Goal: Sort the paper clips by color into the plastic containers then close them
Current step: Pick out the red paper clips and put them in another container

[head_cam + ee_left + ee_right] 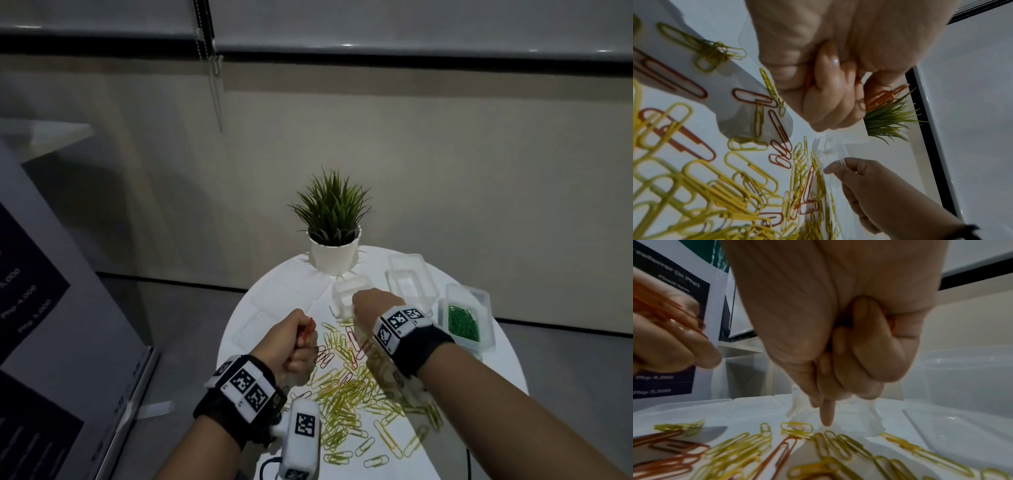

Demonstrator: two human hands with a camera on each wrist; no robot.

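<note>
My left hand (301, 337) is a fist around a bunch of red paper clips (309, 324), whose ends stick out past the fingers (887, 95). It hovers over the left of the white round table (496, 370). My right hand (359, 306) pinches the near rim of a small clear container (352, 286), seen close in the left wrist view (835, 160). Loose yellow clips (349, 390) with a few red clips (354, 339) among them lie spread between my wrists. The inside of the small container is hidden.
A clear container (488, 318) holding green clips (462, 322) stands at the right. Two empty clear containers (409, 274) sit behind it. Flat clear lids (287, 291) lie at the left. A potted plant (334, 219) stands at the table's far edge.
</note>
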